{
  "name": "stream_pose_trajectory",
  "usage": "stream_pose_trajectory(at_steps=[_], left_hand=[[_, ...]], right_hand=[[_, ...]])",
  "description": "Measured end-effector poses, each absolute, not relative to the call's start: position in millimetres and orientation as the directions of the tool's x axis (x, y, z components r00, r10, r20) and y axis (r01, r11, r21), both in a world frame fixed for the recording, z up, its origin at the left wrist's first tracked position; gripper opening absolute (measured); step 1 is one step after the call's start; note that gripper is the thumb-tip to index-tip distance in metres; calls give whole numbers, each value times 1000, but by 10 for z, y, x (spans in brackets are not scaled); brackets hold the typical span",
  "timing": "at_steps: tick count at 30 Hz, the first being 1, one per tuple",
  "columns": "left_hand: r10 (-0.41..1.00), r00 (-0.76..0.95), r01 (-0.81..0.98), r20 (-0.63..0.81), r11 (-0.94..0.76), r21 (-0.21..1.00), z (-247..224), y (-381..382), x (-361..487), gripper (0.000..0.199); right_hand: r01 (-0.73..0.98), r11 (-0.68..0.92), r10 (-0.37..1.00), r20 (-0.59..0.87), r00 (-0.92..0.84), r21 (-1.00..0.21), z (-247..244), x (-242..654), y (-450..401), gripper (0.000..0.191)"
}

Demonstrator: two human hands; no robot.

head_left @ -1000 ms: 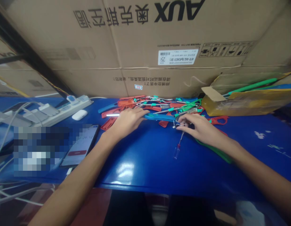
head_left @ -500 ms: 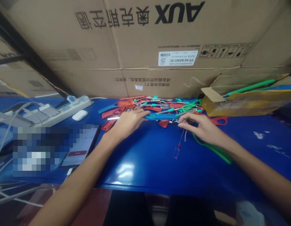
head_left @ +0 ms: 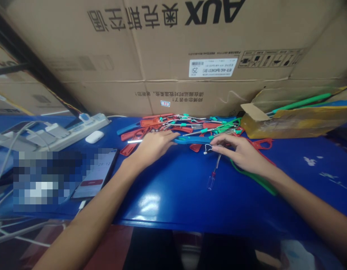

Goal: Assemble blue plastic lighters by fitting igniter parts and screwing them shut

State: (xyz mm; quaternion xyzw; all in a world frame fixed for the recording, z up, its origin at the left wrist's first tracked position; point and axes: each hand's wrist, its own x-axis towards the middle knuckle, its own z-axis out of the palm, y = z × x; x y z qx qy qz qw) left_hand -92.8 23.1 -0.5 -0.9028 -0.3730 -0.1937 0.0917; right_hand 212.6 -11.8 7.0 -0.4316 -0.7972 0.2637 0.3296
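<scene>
My left hand (head_left: 156,148) is closed round the left end of a long blue plastic handle (head_left: 192,140). A silver metal rod (head_left: 134,141) sticks out to the left of that hand; whether it belongs to the handle is hidden. At the handle's right end, my right hand (head_left: 232,148) has thumb and fingers pinched over thin white wires. From that pinch hangs a small white connector (head_left: 205,153). Below the right hand lies a small screwdriver (head_left: 211,180) with a clear and red grip, its shaft pointing up toward the fingers.
Behind the hands lies a pile of red, blue and green plastic parts (head_left: 151,123) with rods and wires. A yellow-taped carton (head_left: 297,125) stands at right, a large cardboard box (head_left: 162,67) at back. Left are a power strip (head_left: 78,133), white earbud case (head_left: 94,137) and phone (head_left: 97,174).
The white wires and connector now hang lower and show more clearly below my right fingers. My right hand has shifted slightly left; my left hand keeps its hold on the blue handle.
</scene>
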Motion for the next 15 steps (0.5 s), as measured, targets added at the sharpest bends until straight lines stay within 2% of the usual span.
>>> stream_pose_trajectory(at_steps=[4, 8, 10, 13, 15], left_hand=[[649, 636, 718, 418, -696, -11, 17, 221, -933, 29], [644, 632, 719, 431, -694, -17, 37, 205, -931, 28], [640, 646, 705, 416, -709, -4, 33, 193, -914, 29], [635, 663, 683, 395, -730, 26, 25, 168, -872, 32], [625, 677, 666, 388, -745, 39, 28, 146, -840, 33]], right_hand=[[573, 568, 814, 303, -495, -591, 92, 2173, -89, 24], [655, 675, 726, 463, -508, -339, 86, 2227, -57, 21], [685, 691, 679, 534, -504, -231, 70, 2222, -64, 27], [694, 714, 629, 521, -576, -95, 24, 2188, -87, 44], [685, 727, 611, 499, -614, -47, -13, 2166, -94, 46]])
